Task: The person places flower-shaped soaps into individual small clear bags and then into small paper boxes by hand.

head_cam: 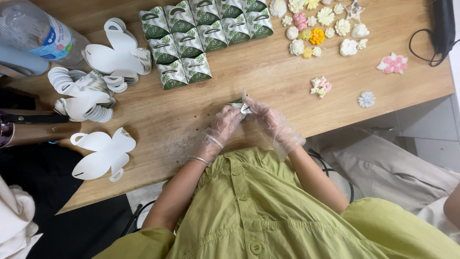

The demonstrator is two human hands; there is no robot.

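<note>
Both my hands wear clear plastic gloves and meet over the wooden table. My left hand and my right hand together hold a small green leaf-print paper box, folding its white flaps between the fingertips. Most of the box is hidden by my fingers. A bracelet sits on my left wrist.
Several folded green boxes stand in rows at the back. Flat white box blanks lie at the left, more stacked behind. Small flower-shaped pieces are spread at the back right. A plastic bottle lies far left; a black cable far right.
</note>
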